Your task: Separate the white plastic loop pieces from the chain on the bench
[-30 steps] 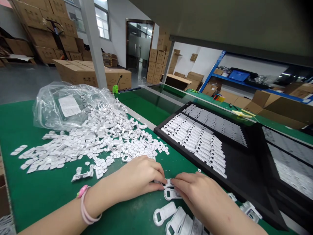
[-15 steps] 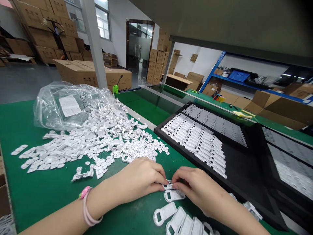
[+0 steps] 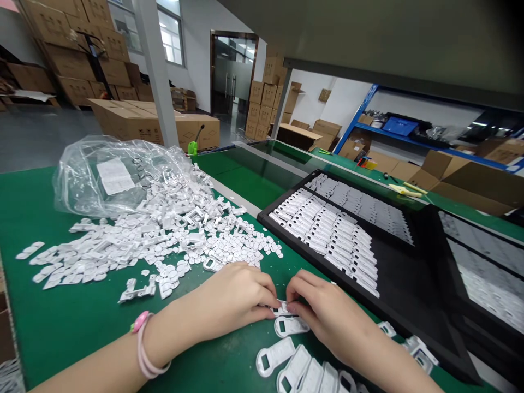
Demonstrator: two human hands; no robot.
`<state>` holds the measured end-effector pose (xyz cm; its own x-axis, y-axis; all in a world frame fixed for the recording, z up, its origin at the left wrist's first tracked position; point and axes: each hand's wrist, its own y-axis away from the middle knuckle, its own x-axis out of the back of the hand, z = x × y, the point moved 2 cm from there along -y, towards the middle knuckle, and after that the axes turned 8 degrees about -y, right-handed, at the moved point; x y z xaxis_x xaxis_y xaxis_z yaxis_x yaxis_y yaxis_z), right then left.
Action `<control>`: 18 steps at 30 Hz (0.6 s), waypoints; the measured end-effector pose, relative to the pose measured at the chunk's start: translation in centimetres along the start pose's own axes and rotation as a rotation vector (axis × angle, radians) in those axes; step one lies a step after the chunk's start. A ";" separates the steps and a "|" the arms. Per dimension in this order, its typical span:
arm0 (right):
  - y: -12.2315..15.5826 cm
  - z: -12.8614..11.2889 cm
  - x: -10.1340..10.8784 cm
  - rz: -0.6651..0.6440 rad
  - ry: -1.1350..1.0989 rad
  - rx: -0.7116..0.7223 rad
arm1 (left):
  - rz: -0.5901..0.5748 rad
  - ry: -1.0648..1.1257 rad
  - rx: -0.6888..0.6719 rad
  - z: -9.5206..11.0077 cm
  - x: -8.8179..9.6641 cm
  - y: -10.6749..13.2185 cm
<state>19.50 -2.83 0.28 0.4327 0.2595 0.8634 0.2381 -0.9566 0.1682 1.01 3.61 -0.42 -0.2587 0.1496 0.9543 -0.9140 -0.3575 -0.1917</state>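
My left hand (image 3: 241, 295) pinches the left end of a small white plastic housing (image 3: 282, 309) lying on the green table. The fingertips of my right hand (image 3: 319, 300) are closed at the same housing's right end, partly covering it. Just below lies another white housing (image 3: 291, 326) with a square hole and a rounded end. Nearer to me, several more white housings (image 3: 297, 365) lie in an overlapping row. Left of my hands spreads a big heap of small white plastic parts (image 3: 164, 234). One bracket-shaped part (image 3: 137, 290) lies apart at its front edge.
A clear plastic bag (image 3: 94, 180) with a paper slip lies behind the heap. To the right, a black tray (image 3: 409, 284) holds rows of white housings; a second black tray (image 3: 446, 240) stands beyond. Loose white parts (image 3: 421, 353) sit beside my right forearm.
My right hand has shifted very slightly at the housing, its knuckles a little higher. The left hand keeps its grip, and the housing stays in place.
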 end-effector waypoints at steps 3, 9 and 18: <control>0.1 -0.2 -0.5 0.043 0.127 0.002 | -0.001 -0.013 -0.004 0.0 0.0 0.0; 1.1 -0.7 -1.4 0.247 0.368 0.246 | 0.006 -0.012 -0.015 0.0 0.0 0.0; 1.8 -0.6 -1.3 0.314 0.448 0.348 | 0.014 -0.022 -0.012 0.0 -0.1 0.0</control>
<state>18.83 -4.98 -0.21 0.1408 -0.1778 0.9739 0.4600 -0.8594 -0.2234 1.08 3.61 -0.47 -0.2643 0.1242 0.9564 -0.9142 -0.3482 -0.2074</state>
